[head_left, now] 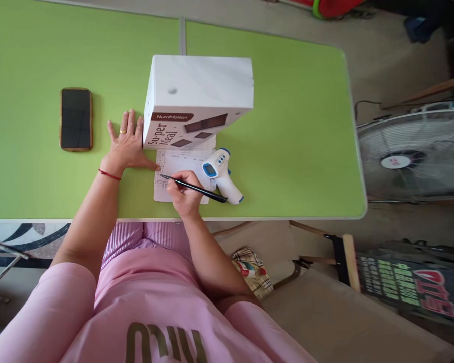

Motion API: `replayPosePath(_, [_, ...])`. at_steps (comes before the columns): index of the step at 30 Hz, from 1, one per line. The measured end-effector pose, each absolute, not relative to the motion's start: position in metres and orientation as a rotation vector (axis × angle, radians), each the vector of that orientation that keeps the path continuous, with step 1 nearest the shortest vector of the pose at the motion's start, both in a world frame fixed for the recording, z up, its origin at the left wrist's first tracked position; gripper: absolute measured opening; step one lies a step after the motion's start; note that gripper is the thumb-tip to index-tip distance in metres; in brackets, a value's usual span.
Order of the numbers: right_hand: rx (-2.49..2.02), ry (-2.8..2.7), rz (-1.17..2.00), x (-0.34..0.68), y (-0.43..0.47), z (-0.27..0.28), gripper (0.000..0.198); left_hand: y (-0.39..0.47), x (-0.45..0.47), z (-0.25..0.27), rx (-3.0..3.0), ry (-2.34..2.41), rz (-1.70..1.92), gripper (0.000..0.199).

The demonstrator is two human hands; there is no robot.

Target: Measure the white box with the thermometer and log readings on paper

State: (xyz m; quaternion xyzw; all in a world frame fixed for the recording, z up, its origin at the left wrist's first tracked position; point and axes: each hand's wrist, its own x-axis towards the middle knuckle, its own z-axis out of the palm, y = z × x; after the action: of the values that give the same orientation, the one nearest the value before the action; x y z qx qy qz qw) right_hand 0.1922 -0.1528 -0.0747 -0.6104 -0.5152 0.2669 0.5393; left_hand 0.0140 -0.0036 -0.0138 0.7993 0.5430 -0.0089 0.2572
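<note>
A black pen (200,189) is pinched in my right hand (186,195), its tip at the left part of a notebook page (181,164) with handwriting on it. My left hand (126,146) lies flat with fingers spread, the thumb touching the page's left edge and the fingers beside a white box (202,80). The box stands upright, labelled "NutriMotion Su·per Meal", and covers the page's far part. A white and blue infrared thermometer (223,176) lies at the page's right side, partly over it.
A phone (76,119) in a brown case lies left of my left hand on the green table (295,126). Right of the table stands a fan (401,156). A chair-like frame (348,262) and a checked cloth (253,272) are below the table's near edge.
</note>
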Motion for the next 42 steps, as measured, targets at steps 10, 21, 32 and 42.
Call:
replayPosePath(10, [-1.447, -1.388, 0.531, 0.193, -0.152, -0.077, 0.018, -0.008, 0.016, -0.003, 2.152, 1.475, -0.063, 0.158])
replayPosePath(21, [-1.535, -1.377, 0.584, 0.192, -0.151, -0.076, 0.021, -0.007, 0.015, -0.006, 2.129, 1.445, 0.022, 0.162])
replayPosePath(32, [-1.470, -1.395, 0.576, 0.194, -0.152, -0.075, 0.021, -0.009, 0.015, -0.005, 2.141, 1.458, -0.001, 0.160])
replayPosePath(42, [-1.519, -1.375, 0.523, 0.190, -0.151, -0.076, 0.023, -0.011, 0.016, 0.000, 2.116, 1.475, -0.018, 0.158])
